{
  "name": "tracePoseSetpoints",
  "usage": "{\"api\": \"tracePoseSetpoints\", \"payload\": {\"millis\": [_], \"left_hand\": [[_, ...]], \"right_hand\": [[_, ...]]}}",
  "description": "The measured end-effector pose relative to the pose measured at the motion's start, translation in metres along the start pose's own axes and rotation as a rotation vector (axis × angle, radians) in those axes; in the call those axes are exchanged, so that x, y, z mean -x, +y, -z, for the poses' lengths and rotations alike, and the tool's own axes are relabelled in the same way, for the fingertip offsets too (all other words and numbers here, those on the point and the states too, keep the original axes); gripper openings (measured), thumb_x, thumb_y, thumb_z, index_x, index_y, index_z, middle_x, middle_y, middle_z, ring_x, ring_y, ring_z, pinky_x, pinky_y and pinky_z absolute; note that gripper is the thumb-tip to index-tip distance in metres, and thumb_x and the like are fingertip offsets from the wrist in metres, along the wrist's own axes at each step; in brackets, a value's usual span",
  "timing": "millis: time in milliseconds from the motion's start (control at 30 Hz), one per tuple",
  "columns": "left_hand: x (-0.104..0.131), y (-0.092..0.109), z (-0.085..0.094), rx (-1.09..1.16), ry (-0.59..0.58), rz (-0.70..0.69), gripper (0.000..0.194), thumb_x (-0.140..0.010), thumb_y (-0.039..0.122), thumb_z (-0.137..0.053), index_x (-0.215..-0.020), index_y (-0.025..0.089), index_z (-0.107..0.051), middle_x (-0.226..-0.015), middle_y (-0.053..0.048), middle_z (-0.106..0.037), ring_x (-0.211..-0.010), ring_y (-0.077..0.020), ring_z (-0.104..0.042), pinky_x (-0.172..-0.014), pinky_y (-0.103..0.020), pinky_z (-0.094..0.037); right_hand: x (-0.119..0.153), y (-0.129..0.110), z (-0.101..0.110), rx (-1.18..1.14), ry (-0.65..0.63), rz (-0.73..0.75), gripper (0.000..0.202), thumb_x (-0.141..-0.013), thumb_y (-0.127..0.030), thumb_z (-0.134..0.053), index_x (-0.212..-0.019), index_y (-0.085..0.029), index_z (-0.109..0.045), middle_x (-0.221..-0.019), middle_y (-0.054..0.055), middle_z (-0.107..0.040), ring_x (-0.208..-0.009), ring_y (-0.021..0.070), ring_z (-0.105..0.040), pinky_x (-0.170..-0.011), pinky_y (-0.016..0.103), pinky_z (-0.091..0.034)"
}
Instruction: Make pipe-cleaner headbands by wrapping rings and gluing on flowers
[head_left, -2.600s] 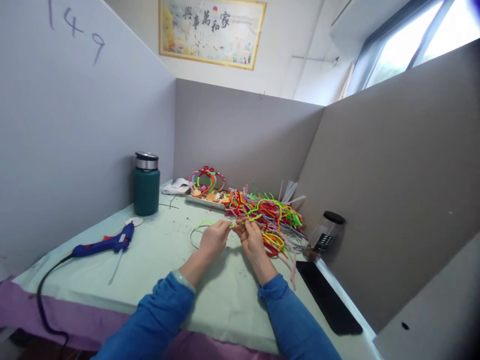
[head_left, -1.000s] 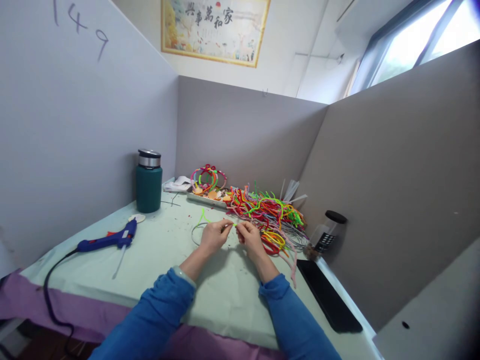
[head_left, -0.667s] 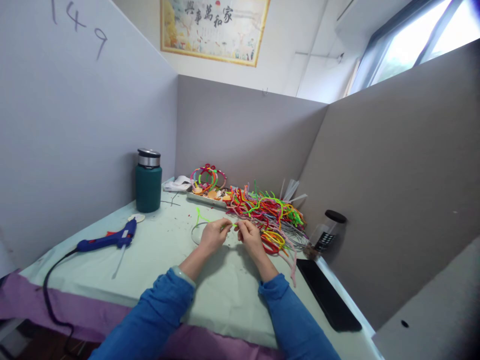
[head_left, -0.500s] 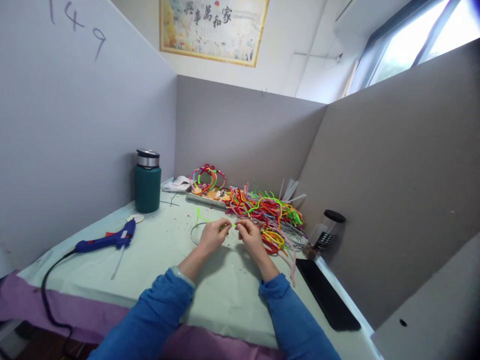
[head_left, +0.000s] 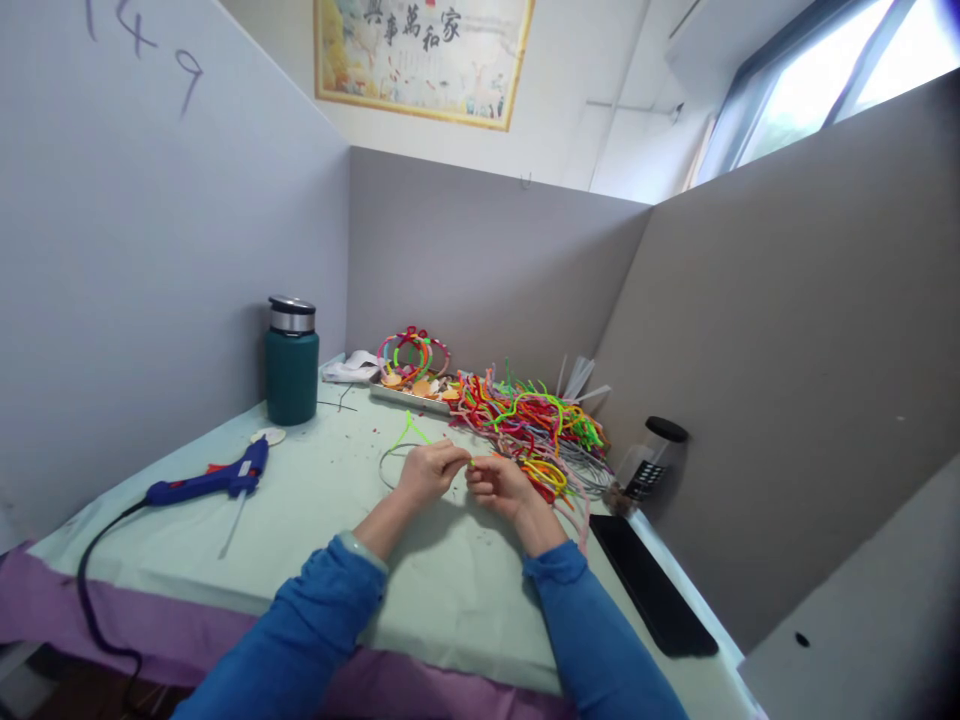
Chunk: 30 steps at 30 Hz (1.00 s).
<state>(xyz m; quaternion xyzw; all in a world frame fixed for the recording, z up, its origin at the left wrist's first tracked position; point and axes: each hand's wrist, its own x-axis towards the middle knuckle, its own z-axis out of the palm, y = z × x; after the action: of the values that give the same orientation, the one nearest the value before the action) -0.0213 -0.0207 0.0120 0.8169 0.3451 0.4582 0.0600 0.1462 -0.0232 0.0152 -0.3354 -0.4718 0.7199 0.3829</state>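
A bright green pipe cleaner (head_left: 409, 430) rises in a bent loop behind my left hand (head_left: 427, 474). My left fingers pinch it near its end, over the middle of the table. My right hand (head_left: 504, 487) is closed too, thumb and forefinger meeting at the small green tip between the two hands. A thin grey wire ring (head_left: 384, 466) shows partly to the left of my left hand; the rest of it is hidden behind the hand. Just beyond my right hand lie coiled yellow and red pipe cleaners (head_left: 549, 478).
A heap of coloured pipe cleaners (head_left: 525, 410) lies at the back right, beside a metal tray (head_left: 409, 398) with decorated hoops (head_left: 409, 352). A blue glue gun (head_left: 210, 484) and a green bottle (head_left: 291, 375) are on the left. A black phone-like slab (head_left: 652, 585) and a clear jar (head_left: 651, 465) stand right.
My right hand has turned, its fingers curling more, and sits slightly lower. The green loop behind my left hand has shifted right and tilted. The view has moved slightly.
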Motion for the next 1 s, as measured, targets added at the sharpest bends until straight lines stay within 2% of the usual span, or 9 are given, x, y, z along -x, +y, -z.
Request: {"api": "tracePoseSetpoints", "payload": {"millis": [67, 200, 267, 400, 533, 733, 900, 1000], "left_hand": [[0.000, 0.001, 0.000, 0.019, 0.006, 0.034, 0.021, -0.084, 0.025, -0.051, -0.082, 0.020, -0.071, -0.076, -0.003, -0.068, -0.069, -0.0128, -0.059, -0.065, -0.022, -0.040], [-0.006, -0.004, 0.000, 0.231, 0.066, 0.308, 0.017, -0.077, 0.027, -0.056, -0.077, 0.017, -0.070, -0.067, -0.002, -0.066, -0.059, -0.0116, -0.054, -0.057, -0.022, -0.038], [-0.010, -0.006, 0.001, 0.365, 0.090, 0.440, 0.019, -0.073, 0.032, -0.059, -0.073, 0.015, -0.068, -0.059, 0.000, -0.061, -0.053, -0.0108, -0.050, -0.052, -0.022, -0.035], [-0.013, -0.002, 0.006, 0.597, 0.074, 0.609, 0.026, -0.065, 0.039, -0.065, -0.069, 0.013, -0.065, -0.044, 0.006, -0.046, -0.044, -0.0082, -0.039, -0.045, -0.021, -0.029], [-0.013, 0.003, 0.009, 0.710, 0.010, 0.688, 0.034, -0.059, 0.045, -0.068, -0.069, 0.013, -0.064, -0.040, 0.009, -0.036, -0.039, -0.0055, -0.030, -0.042, -0.021, -0.022], [-0.012, 0.001, 0.006, 0.797, -0.039, 0.726, 0.038, -0.055, 0.046, -0.070, -0.069, 0.013, -0.060, -0.039, 0.010, -0.034, -0.034, -0.0031, -0.024, -0.038, -0.021, -0.015], [-0.011, -0.001, 0.005, 0.844, -0.051, 0.684, 0.038, -0.056, 0.047, -0.070, -0.069, 0.013, -0.059, -0.041, 0.010, -0.036, -0.034, -0.0029, -0.024, -0.037, -0.020, -0.016], [-0.012, -0.002, 0.004, 0.808, -0.029, 0.613, 0.036, -0.060, 0.046, -0.067, -0.071, 0.013, -0.060, -0.045, 0.008, -0.042, -0.037, -0.0039, -0.029, -0.039, -0.019, -0.021]], "right_hand": [[0.000, 0.001, 0.001, 0.011, 0.002, 0.012, 0.019, -0.064, -0.028, -0.064, -0.068, -0.017, -0.049, -0.056, -0.006, -0.043, -0.039, 0.0036, -0.027, -0.036, 0.018, -0.018], [-0.005, 0.005, -0.004, 0.253, 0.319, 0.473, 0.021, -0.074, -0.035, -0.061, -0.084, -0.018, -0.055, -0.068, -0.003, -0.051, -0.045, 0.0068, -0.041, -0.039, 0.019, -0.029], [-0.006, 0.007, -0.007, 0.423, 0.437, 0.666, 0.020, -0.077, -0.034, -0.059, -0.091, -0.020, -0.055, -0.072, -0.002, -0.053, -0.051, 0.0089, -0.045, -0.044, 0.021, -0.034], [-0.004, 0.008, -0.013, 0.802, 0.490, 0.866, 0.013, -0.079, -0.028, -0.058, -0.090, -0.021, -0.059, -0.084, 0.002, -0.056, -0.067, 0.0138, -0.051, -0.058, 0.025, -0.041], [-0.002, 0.011, -0.018, 0.995, 0.495, 0.947, 0.007, -0.082, -0.022, -0.054, -0.086, -0.021, -0.060, -0.084, 0.004, -0.056, -0.075, 0.0169, -0.052, -0.064, 0.027, -0.040], [-0.002, 0.012, -0.018, 1.097, 0.510, 0.979, 0.008, -0.086, -0.022, -0.050, -0.084, -0.021, -0.058, -0.081, 0.004, -0.056, -0.077, 0.0180, -0.052, -0.069, 0.029, -0.040], [-0.002, 0.012, -0.018, 1.047, 0.545, 0.958, 0.011, -0.086, -0.024, -0.049, -0.079, -0.021, -0.057, -0.078, 0.004, -0.057, -0.074, 0.0181, -0.052, -0.069, 0.030, -0.040], [-0.006, 0.014, -0.020, 0.909, 0.571, 0.888, 0.012, -0.083, -0.028, -0.052, -0.075, -0.020, -0.056, -0.071, 0.002, -0.055, -0.065, 0.0159, -0.050, -0.062, 0.028, -0.039]]}}
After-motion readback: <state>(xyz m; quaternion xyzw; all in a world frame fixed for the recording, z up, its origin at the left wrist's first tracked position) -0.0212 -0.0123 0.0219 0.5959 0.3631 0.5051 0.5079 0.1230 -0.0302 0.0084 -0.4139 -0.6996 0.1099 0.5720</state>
